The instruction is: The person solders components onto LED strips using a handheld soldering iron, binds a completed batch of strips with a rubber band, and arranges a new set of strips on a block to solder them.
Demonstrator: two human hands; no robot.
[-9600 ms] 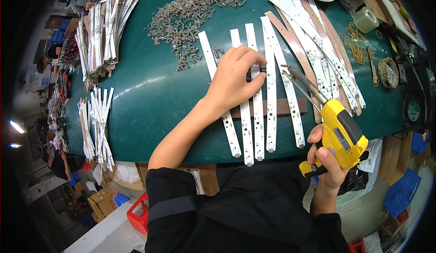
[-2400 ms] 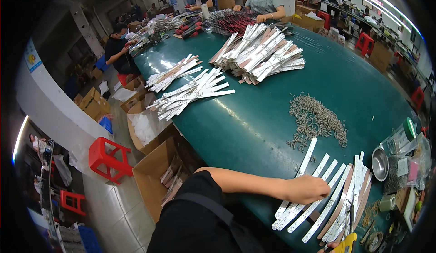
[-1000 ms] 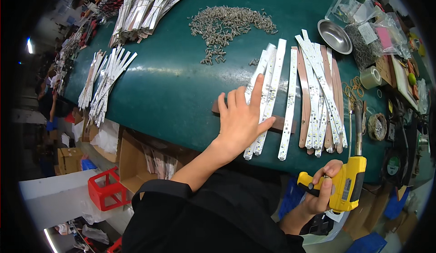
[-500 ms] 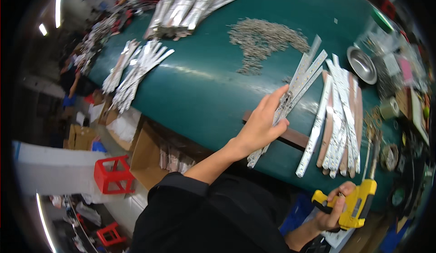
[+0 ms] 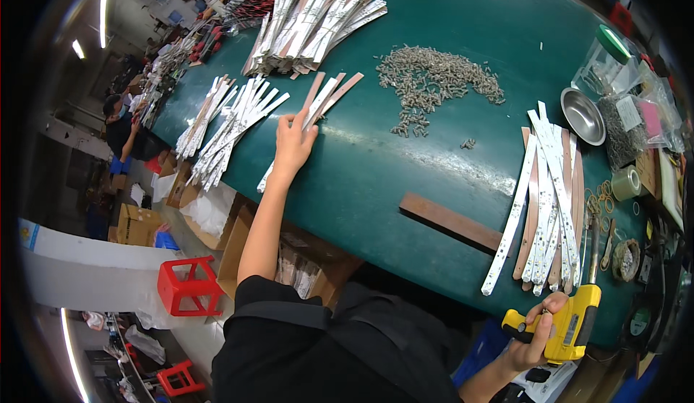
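Note:
Over the table's left part, my left hand (image 5: 293,150) is closed round a small bundle of thin LED strips (image 5: 334,98), which fan out beyond the fingers. Some show white faces, others brownish backs. Just left of it lie a loose pile of similar strips (image 5: 235,132) and a smaller pile (image 5: 204,117). At the lower right, my right hand (image 5: 533,336) grips a yellow-and-black pistol-shaped tool (image 5: 575,323) with a long metal shaft pointing up. Beyond the tool is another group of strips (image 5: 538,208), white and brown sides mixed.
The green table (image 5: 347,179) carries a brown bar (image 5: 448,221), a heap of small metal screw-like pieces (image 5: 434,74) and a big strip stack (image 5: 311,27). At right stand a metal bowl (image 5: 583,116), a clear jar (image 5: 603,63) and a tape roll (image 5: 626,182). A red stool (image 5: 189,287) stands below left.
My left hand has carried the strips from near the brown bar leftward to beside the left piles. My right hand keeps the yellow tool in nearly the same place. The view has shifted slightly.

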